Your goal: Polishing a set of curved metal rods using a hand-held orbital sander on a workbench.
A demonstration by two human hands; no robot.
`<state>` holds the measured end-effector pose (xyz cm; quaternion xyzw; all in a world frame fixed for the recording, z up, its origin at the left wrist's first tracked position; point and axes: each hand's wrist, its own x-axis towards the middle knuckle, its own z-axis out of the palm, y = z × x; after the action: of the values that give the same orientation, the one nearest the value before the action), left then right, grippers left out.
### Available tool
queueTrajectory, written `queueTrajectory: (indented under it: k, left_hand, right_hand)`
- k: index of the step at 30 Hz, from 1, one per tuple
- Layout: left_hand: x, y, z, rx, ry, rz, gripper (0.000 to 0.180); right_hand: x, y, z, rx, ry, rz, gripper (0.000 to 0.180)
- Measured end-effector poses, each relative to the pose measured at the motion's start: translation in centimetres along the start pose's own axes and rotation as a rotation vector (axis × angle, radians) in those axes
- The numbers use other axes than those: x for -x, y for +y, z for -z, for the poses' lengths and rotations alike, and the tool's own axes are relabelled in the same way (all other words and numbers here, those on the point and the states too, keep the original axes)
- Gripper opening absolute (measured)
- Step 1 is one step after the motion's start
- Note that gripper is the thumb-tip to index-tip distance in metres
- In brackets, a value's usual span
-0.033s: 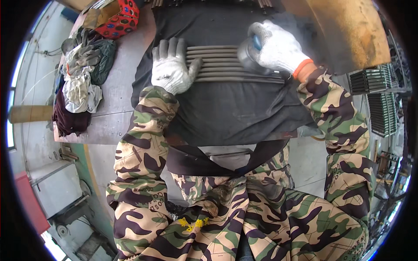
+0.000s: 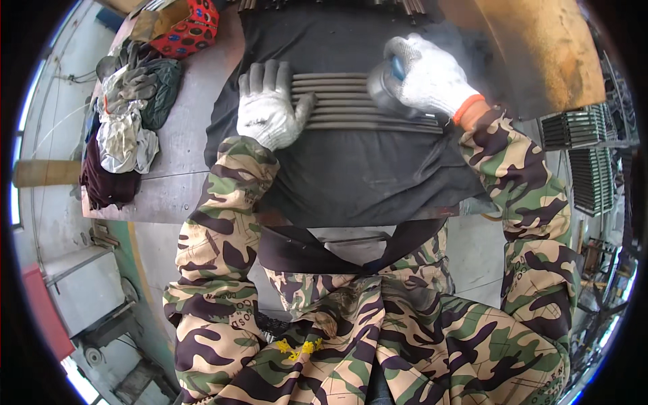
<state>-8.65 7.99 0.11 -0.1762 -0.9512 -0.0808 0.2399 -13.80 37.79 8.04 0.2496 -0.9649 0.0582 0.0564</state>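
Several slim dark grey rods (image 2: pixel 337 102) lie side by side, left to right, on a black cloth (image 2: pixel 337 175) over the table. My left hand (image 2: pixel 267 111), in a white knit glove with grey fingers, lies flat at their left ends, fingers stretched and thumb out over the rods. In a white glove with an orange cuff, my right hand (image 2: pixel 435 75) grips a rounded grey tool with a blue part (image 2: pixel 383 91) over the rods' right portion. Its exact kind is unclear, and the hand hides much of it. The tool covers part of the rods.
A heap of gloves and rags (image 2: pixel 128 121) lies on the table's left side, by a red patterned cloth (image 2: pixel 192 30). More rods (image 2: pixel 405 7) show at the far edge. A brown board (image 2: pixel 540 47) stands far right, near racks of stacked dark bars (image 2: pixel 590 175). Haze hangs near the board.
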Motion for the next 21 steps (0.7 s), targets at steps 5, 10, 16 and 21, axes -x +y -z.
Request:
queueTrajectory:
  k: [5, 10, 16, 21]
  left_hand:
    - [-0.5, 0.5, -0.4, 0.016, -0.062, 0.061, 0.062]
    - [0.1, 0.7, 0.9, 0.024, -0.049, 0.059, 0.061]
    - [-0.5, 0.0, -0.6, 0.031, -0.043, 0.120, 0.065]
    - [1.3, 1.2, 0.8, 0.058, -0.009, 0.124, 0.065]
  right_hand:
    - [-0.8, -0.8, 0.3, -0.006, -0.049, -0.060, 0.036]
    - [-1.0, -2.1, 0.5, -0.024, -0.031, 0.005, 0.034]
    - [-1.9, -3.7, 0.8, -0.026, -0.094, -0.004, 0.035]
    - [-2.9, -3.5, 0.8, -0.042, -0.093, -0.032, 0.037]
